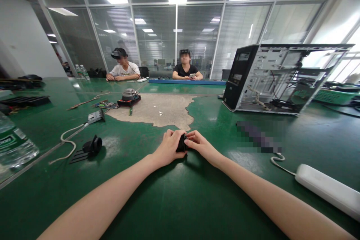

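A small black part (181,144), its kind unclear, is held between both hands just above the green table (168,202). My left hand (169,145) is wrapped round its left side, with the thumb nearest to me. On the other side, my right hand (199,143) pinches the part's right edge with thumb and fingers. Much of the part is hidden behind the fingers. To the left of my hands lies a black plastic piece (92,146) with a round opening and long prongs.
An open computer case (242,78) stands at the right. A white power bank or strip (326,183) with a cable lies at the near right. A water bottle (14,146), a metal bracket (95,116) and a heatsink fan (129,96) are on the left. Two people sit across the table.
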Tool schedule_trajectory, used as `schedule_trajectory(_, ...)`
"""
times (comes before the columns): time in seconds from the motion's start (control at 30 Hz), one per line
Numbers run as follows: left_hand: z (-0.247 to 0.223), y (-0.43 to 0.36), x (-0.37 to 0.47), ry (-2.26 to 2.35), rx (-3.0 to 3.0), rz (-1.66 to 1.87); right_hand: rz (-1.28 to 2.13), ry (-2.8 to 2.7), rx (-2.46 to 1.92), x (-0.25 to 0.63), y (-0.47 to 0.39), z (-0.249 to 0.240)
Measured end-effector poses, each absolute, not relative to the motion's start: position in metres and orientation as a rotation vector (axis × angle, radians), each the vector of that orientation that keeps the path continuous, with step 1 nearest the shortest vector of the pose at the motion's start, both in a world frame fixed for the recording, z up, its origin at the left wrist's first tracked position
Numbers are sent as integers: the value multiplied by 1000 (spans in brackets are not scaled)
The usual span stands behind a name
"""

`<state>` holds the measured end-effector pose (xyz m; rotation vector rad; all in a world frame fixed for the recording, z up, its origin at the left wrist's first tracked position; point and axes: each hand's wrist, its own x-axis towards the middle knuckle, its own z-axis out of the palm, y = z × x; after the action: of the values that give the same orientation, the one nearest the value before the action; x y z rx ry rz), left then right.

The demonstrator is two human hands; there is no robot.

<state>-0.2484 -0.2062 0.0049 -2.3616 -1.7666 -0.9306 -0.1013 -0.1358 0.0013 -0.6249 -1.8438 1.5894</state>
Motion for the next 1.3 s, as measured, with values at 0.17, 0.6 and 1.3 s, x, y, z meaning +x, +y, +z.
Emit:
schedule_trajectory(0.17,4,-206,-249,-1756,-2364,-934,1629,-1896,-560,-98,-134,4)
schedule_trajectory(0.6,5,-206,-249,-1762,-2368,-931,1605,-1832,-592,-101,-137,3)
schedule_trajectory(1.3,4,-205,-249,-1747,-2362,-935,1557,-1870,-635,-103,-134,-2)
